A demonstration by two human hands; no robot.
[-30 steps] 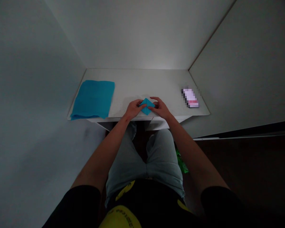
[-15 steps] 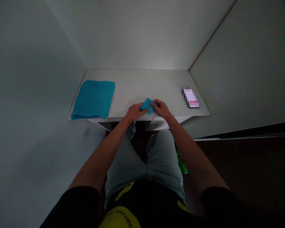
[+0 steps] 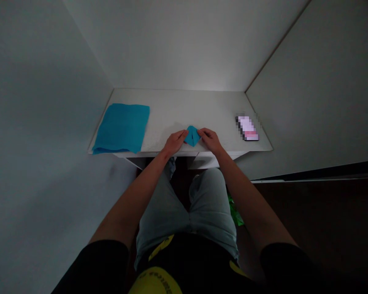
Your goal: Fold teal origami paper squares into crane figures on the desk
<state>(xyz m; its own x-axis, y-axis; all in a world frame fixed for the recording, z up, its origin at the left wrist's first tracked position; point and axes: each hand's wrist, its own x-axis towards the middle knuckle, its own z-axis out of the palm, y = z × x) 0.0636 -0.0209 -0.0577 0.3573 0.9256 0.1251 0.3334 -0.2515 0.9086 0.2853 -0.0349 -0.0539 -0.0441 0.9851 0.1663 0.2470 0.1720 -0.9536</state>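
A small piece of folded blue paper (image 3: 192, 136), roughly diamond-shaped with a dark slit down its middle, is held just over the front part of the white desk. My left hand (image 3: 175, 142) pinches its left corner between thumb and fingers. On the other side, my right hand (image 3: 210, 139) grips the right corner the same way. The fingers curled behind the paper are partly hidden. Flat at the desk's left end lies a stack of blue sheets (image 3: 122, 127), slightly ruffled along its front edge.
The white desk (image 3: 190, 108) meets walls at the back and on both sides. Toward its right end lies a phone with a pixelated screen (image 3: 247, 128). Below the front edge is a drawer (image 3: 204, 159). Something green (image 3: 235, 210) shows beside my right leg.
My thumbs have moved from the middle of the folded paper out to its side corners. The paper now shows a slit where a raised crease was.
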